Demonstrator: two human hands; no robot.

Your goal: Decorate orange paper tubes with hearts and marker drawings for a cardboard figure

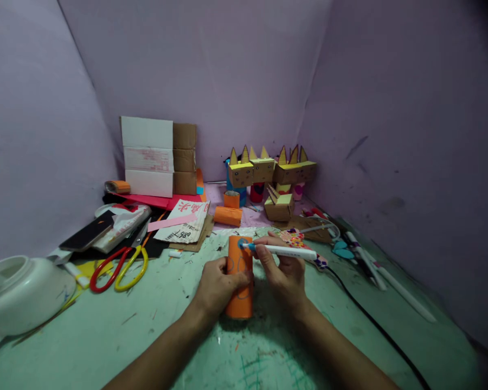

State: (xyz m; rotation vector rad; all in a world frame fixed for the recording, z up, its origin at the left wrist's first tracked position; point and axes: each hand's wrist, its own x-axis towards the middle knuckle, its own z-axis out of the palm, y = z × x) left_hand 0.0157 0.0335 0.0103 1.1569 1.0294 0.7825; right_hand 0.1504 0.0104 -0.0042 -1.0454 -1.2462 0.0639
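My left hand (216, 281) is wrapped round an orange paper tube (241, 303), its thumb lying across the front. The tube stands roughly upright over the green tabletop and has several blue outlined shapes drawn on it. Pinched in my right hand (283, 271) is a white marker (290, 251) with a blue end, whose tip meets the tube near its top. A blue filled patch (244, 243) shows at that spot. Farther back lie a short orange roll (231, 199) and another orange tube (228, 215) on its side.
Red-and-yellow scissors (120, 268) and a white pot (28, 292) sit at left. Behind stand folded cardboard (147, 157) and several cardboard animal heads (262, 170), some on coloured tubes. Markers (366, 262) lie along the right wall, and a black cable (366, 311) crosses the right side.
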